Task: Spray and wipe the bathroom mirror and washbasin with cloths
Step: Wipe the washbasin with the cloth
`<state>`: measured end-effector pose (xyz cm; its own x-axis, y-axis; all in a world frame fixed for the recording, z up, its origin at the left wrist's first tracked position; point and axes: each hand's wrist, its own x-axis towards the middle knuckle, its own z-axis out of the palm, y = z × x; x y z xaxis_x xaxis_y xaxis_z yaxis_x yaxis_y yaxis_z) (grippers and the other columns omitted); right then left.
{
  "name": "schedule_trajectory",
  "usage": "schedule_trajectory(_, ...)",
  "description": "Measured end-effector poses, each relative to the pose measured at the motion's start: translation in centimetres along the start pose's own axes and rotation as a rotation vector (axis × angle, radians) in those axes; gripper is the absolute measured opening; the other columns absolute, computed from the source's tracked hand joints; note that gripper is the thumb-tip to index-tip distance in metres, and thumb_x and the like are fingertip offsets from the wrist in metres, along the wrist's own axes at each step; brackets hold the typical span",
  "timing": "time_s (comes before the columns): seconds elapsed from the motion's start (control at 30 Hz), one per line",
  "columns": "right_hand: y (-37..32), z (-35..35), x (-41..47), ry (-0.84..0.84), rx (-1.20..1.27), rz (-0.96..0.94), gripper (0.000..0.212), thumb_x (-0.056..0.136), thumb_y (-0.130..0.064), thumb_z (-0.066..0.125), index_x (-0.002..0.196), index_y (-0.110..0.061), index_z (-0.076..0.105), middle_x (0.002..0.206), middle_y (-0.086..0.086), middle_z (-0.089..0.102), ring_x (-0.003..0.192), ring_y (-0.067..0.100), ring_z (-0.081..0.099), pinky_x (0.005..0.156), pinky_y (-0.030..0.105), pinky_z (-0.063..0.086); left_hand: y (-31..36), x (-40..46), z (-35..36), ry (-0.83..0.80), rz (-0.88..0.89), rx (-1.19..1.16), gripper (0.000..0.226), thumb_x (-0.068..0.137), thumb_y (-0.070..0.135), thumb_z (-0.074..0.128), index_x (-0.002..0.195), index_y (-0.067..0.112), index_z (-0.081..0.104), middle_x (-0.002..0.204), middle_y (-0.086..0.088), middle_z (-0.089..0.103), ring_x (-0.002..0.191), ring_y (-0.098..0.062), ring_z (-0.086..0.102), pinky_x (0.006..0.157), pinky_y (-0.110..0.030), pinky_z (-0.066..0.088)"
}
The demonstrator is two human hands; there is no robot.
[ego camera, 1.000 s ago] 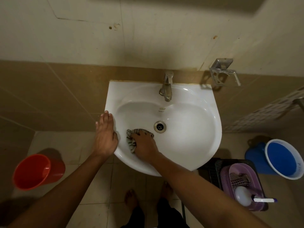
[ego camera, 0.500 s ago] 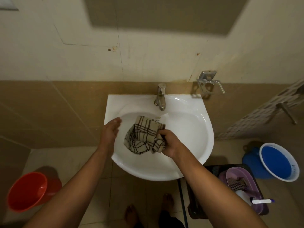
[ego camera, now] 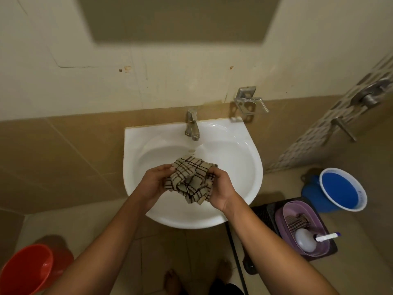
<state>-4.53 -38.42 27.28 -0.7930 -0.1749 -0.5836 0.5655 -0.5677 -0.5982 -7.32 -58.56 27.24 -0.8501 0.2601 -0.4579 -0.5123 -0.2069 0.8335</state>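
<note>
Checked cloth (ego camera: 191, 179) bunched between both hands above washbasin (ego camera: 238, 167); no legible writing.

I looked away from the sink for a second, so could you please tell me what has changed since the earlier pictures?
The left hand left the washbasin rim and now grips the checked cloth together with the right hand; the cloth was lifted off the bowl and bunched up. The tap and the buckets look unchanged.
</note>
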Motion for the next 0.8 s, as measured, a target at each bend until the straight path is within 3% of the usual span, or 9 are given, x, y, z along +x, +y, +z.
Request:
schedule_trajectory(0.17,-1.1,-2.2,-1.6,-0.091,-0.057,-0.006,0.059,0.091,-0.046,0.042,0.133,-0.011,0.061,0.136,0.024,0.059,0.120,0.041,0.056,0.098,0.054,0.046,2.3,0.2,2.2,-0.013,0.102,0.387,0.034,0.075,0.013,0.083,0.106,0.007,0.070,0.100,-0.013,0.076,0.089,-0.024,0.074,0.073,-0.033,0.061)
schedule_trajectory(0.27,-2.3,-3.8,-2.5,-0.120,-0.298,-0.017,0.069,0.083,-0.061,0.062,0.135,-0.017,0.059,0.132,0.018,0.063,0.124,0.039,0.057,0.104,0.060,0.045,2.5,0.5,4.2,-0.014,0.177,0.570,0.039,0.066,0.020,0.090,0.098,0.012,0.068,0.093,-0.014,0.071,0.081,-0.018,0.071,0.066,-0.028,0.059)
schedule_trajectory(0.37,-3.1,-4.8,-3.4,-0.090,-0.645,-0.075,0.049,0.081,-0.039,0.077,0.125,-0.021,0.064,0.119,0.005,0.072,0.115,0.028,0.065,0.094,0.046,0.056,2.4,0.5,6.4,0.000,0.223,0.749,0.050,0.059,0.036,0.093,0.097,0.018,0.066,0.091,-0.017,0.070,0.085,-0.029,0.070,0.071,-0.038,0.060)
schedule_trajectory(0.47,-3.3,-6.9,-4.0,-0.099,-0.590,-0.124,0.052,0.080,-0.031,0.079,0.128,-0.020,0.062,0.122,0.004,0.071,0.115,0.026,0.065,0.090,0.040,0.057,3.7,-0.2,9.4,-0.073,0.342,0.875,0.053,0.053,0.054,0.084,0.095,0.026,0.067,0.089,-0.014,0.069,0.084,-0.029,0.068,0.072,-0.043,0.059)
schedule_trajectory(0.53,-3.9,-8.9,-4.8,-0.136,-0.510,-0.162,0.065,0.076,-0.033,0.083,0.133,-0.016,0.057,0.129,0.010,0.066,0.121,0.029,0.062,0.099,0.046,0.052,4.9,-0.9,12.2,-0.176,0.374,0.979,0.049,0.056,0.050,0.085,0.096,0.028,0.066,0.083,-0.007,0.064,0.079,-0.026,0.065,0.067,-0.039,0.057)
schedule_trajectory(0.6,-4.8,-10.5,-5.7,-0.190,-0.509,-0.224,0.060,0.082,-0.023,0.079,0.135,-0.010,0.053,0.134,0.016,0.061,0.126,0.032,0.058,0.103,0.049,0.049,5.4,-1.5,15.0,-0.281,0.368,1.100,0.045,0.063,0.040,0.089,0.099,0.025,0.067,0.080,0.001,0.058,0.076,-0.018,0.060,0.062,-0.030,0.053)
schedule_trajectory(0.7,-7.3,-11.9,-7.7,-0.191,-0.581,-0.264,0.050,0.083,-0.008,0.075,0.129,-0.005,0.055,0.125,0.015,0.065,0.119,0.027,0.062,0.096,0.038,0.054,4.9,-1.6,19.2,-0.384,0.356,1.190,0.047,0.063,0.038,0.090,0.101,0.025,0.066,0.076,0.004,0.059,0.073,-0.012,0.060,0.063,-0.028,0.052)
schedule_trajectory(0.8,-8.6,-13.6,-9.5,-0.140,-0.632,-0.304,0.036,0.083,0.000,0.073,0.117,-0.007,0.067,0.110,0.008,0.073,0.104,0.017,0.069,0.084,0.027,0.056,4.2,-0.8,21.9,-0.354,0.324,1.094,0.048,0.064,0.034,0.090,0.103,0.025,0.066,0.068,0.004,0.059,0.065,-0.010,0.057,0.065,-0.027,0.046)
